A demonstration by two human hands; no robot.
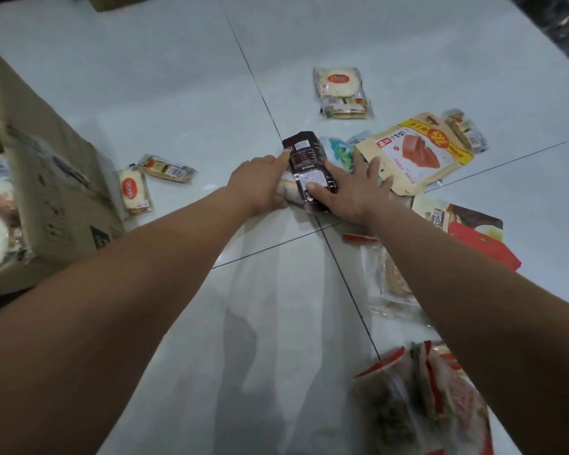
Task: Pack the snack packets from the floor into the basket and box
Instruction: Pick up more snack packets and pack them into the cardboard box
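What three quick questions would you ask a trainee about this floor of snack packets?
1. True or false: the cardboard box already holds some packets.
2. Which packet do the left hand and right hand both touch? A) the dark packet B) a red pouch C) a green tin
3. How many small packets lie on the floor right beside the box?
Key: 1 true; 2 A; 3 two, a round cake packet and a striped biscuit packet.
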